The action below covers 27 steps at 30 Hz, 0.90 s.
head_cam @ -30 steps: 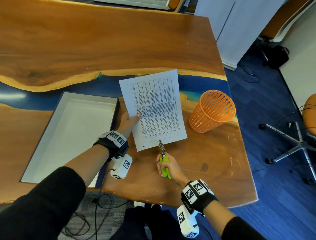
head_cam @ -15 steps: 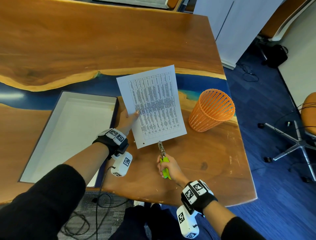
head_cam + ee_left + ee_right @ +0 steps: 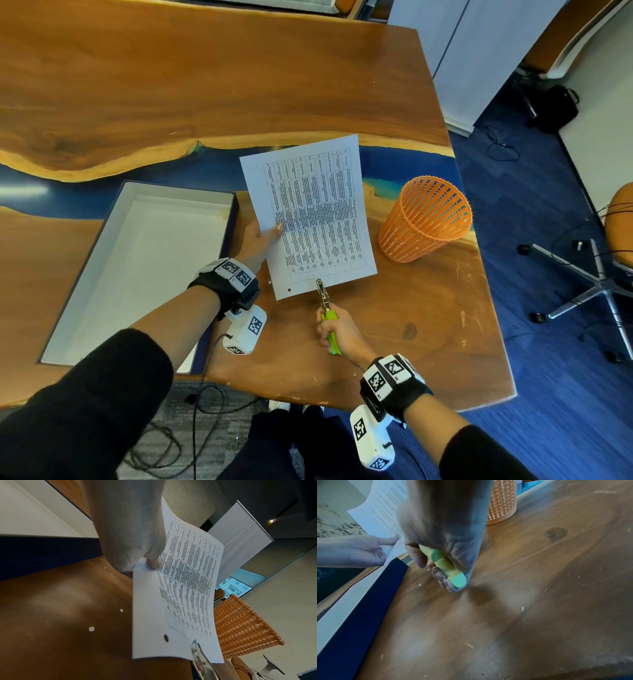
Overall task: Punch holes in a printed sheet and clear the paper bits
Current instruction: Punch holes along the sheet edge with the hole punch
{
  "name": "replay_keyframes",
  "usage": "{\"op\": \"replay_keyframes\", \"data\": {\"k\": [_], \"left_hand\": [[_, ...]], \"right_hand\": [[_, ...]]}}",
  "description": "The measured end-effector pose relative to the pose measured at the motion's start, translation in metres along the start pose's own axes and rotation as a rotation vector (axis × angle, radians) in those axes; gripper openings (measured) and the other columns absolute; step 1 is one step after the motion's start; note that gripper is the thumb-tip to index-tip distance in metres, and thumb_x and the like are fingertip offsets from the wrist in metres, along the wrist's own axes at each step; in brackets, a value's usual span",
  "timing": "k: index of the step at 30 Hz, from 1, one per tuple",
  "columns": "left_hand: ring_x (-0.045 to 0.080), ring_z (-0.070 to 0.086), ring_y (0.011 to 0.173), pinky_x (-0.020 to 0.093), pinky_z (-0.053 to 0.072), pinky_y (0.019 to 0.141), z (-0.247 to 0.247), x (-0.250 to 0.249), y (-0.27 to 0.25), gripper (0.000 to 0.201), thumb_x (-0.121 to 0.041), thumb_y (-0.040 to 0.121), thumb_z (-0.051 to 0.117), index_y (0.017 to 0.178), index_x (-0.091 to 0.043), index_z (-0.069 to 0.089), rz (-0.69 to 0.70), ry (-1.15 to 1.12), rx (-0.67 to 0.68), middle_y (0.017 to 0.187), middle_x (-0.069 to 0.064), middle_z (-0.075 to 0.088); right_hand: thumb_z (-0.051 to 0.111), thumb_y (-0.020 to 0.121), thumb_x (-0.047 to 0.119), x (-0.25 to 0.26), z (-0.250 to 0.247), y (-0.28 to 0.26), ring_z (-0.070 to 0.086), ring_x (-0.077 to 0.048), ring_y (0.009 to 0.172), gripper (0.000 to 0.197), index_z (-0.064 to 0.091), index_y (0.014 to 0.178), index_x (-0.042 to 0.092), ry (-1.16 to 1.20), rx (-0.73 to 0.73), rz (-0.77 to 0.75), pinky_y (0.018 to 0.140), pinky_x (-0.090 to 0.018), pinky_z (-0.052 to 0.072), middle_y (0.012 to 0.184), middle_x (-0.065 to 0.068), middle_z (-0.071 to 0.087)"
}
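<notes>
A printed sheet (image 3: 315, 212) with a dense table hangs above the wooden table (image 3: 411, 325), pinched at its left edge by my left hand (image 3: 263, 236). One punched hole (image 3: 289, 290) shows near its lower left corner. My right hand (image 3: 337, 334) grips the green handles of a metal hole punch (image 3: 323, 298), whose jaws sit over the sheet's bottom edge right of the hole. In the left wrist view the sheet (image 3: 180, 601), the hole (image 3: 166, 638) and the punch head (image 3: 197, 650) appear. Two round paper bits (image 3: 91, 629) lie on the wood left of the sheet.
An orange mesh basket (image 3: 424, 219) stands on the table right of the sheet. A shallow white-lined box (image 3: 144, 260) with dark sides lies open to the left. The table's right and near edges are close; an office chair base (image 3: 589, 291) stands on the blue floor.
The sheet has shifted slightly in my left hand, and the punch head now overlaps its bottom edge. My right hand has barely moved.
</notes>
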State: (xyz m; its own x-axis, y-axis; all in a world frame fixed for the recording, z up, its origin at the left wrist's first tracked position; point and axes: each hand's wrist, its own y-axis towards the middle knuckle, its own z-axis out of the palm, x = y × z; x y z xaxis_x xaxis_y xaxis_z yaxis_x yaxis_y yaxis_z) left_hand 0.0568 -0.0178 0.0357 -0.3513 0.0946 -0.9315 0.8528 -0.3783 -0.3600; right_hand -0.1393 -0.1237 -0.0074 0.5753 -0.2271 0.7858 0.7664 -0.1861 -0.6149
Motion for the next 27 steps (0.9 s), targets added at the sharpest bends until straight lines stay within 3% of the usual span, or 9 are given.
{"op": "replay_keyframes", "data": {"k": [2, 5, 8, 14, 18, 22, 27], "left_hand": [[0.014, 0.063, 0.094, 0.04, 0.05, 0.09, 0.0002, 0.0004, 0.0013, 0.04, -0.01, 0.093, 0.055, 0.133, -0.004, 0.047, 0.002, 0.006, 0.0, 0.13, 0.014, 0.057], [0.02, 0.062, 0.102, 0.043, 0.05, 0.093, 0.0006, 0.0009, 0.0026, 0.043, -0.011, 0.093, 0.056, 0.134, -0.005, 0.046, -0.011, -0.001, -0.001, 0.132, 0.014, 0.057], [0.02, 0.061, 0.103, 0.038, 0.05, 0.088, 0.001, 0.0014, 0.0037, 0.042, -0.012, 0.093, 0.056, 0.134, -0.007, 0.046, -0.008, -0.004, 0.002, 0.132, 0.014, 0.057], [0.013, 0.062, 0.098, 0.044, 0.049, 0.095, -0.0017, 0.0041, 0.0032, 0.042, -0.008, 0.094, 0.053, 0.135, -0.003, 0.045, 0.02, 0.001, 0.043, 0.133, 0.018, 0.055], [0.014, 0.063, 0.099, 0.045, 0.049, 0.095, -0.0016, 0.0053, 0.0038, 0.041, -0.008, 0.094, 0.053, 0.134, -0.004, 0.046, 0.033, 0.006, 0.048, 0.133, 0.018, 0.055], [0.019, 0.062, 0.101, 0.046, 0.049, 0.096, -0.0005, 0.0061, 0.0052, 0.042, -0.009, 0.094, 0.053, 0.135, -0.003, 0.045, 0.016, 0.004, 0.043, 0.133, 0.017, 0.056], [0.013, 0.063, 0.096, 0.039, 0.052, 0.089, 0.0004, 0.0076, 0.008, 0.042, -0.01, 0.094, 0.054, 0.134, -0.005, 0.046, 0.007, 0.005, 0.043, 0.131, 0.016, 0.057]], "right_hand": [[0.043, 0.044, -0.001, 0.0007, 0.0002, -0.0006, 0.03, -0.015, 0.035, 0.027, 0.044, 0.067, 0.015, 0.001, -0.006, 0.003, 0.037, -0.018, 0.025, 0.056, -0.007, 0.033], [0.043, 0.043, 0.0, 0.0007, 0.0012, 0.0002, 0.029, -0.015, 0.036, 0.027, 0.044, 0.065, 0.016, -0.001, -0.02, 0.011, 0.038, -0.019, 0.025, 0.057, -0.008, 0.033], [0.044, 0.041, 0.0, -0.0006, 0.0022, 0.0019, 0.028, -0.016, 0.037, 0.028, 0.043, 0.065, 0.015, -0.015, -0.034, 0.013, 0.038, -0.02, 0.025, 0.058, -0.009, 0.033], [0.044, 0.042, 0.0, -0.0008, 0.0036, 0.0027, 0.029, -0.015, 0.035, 0.025, 0.042, 0.059, 0.019, -0.054, -0.056, 0.019, 0.039, -0.018, 0.025, 0.054, -0.006, 0.033], [0.043, 0.041, 0.0, -0.0021, 0.0045, 0.003, 0.026, -0.015, 0.035, 0.027, 0.041, 0.055, 0.023, -0.067, -0.064, 0.025, 0.04, -0.022, 0.023, 0.05, -0.002, 0.032], [0.04, 0.041, 0.0, -0.0031, 0.0051, 0.0031, 0.024, -0.012, 0.033, 0.027, 0.04, 0.059, 0.02, -0.039, -0.104, 0.078, 0.042, -0.016, 0.022, 0.049, 0.001, 0.031], [0.04, 0.041, -0.001, -0.0021, 0.0056, 0.0028, 0.023, -0.012, 0.034, 0.027, 0.038, 0.057, 0.022, -0.049, -0.092, 0.091, 0.044, -0.018, 0.02, 0.043, 0.006, 0.031]]}}
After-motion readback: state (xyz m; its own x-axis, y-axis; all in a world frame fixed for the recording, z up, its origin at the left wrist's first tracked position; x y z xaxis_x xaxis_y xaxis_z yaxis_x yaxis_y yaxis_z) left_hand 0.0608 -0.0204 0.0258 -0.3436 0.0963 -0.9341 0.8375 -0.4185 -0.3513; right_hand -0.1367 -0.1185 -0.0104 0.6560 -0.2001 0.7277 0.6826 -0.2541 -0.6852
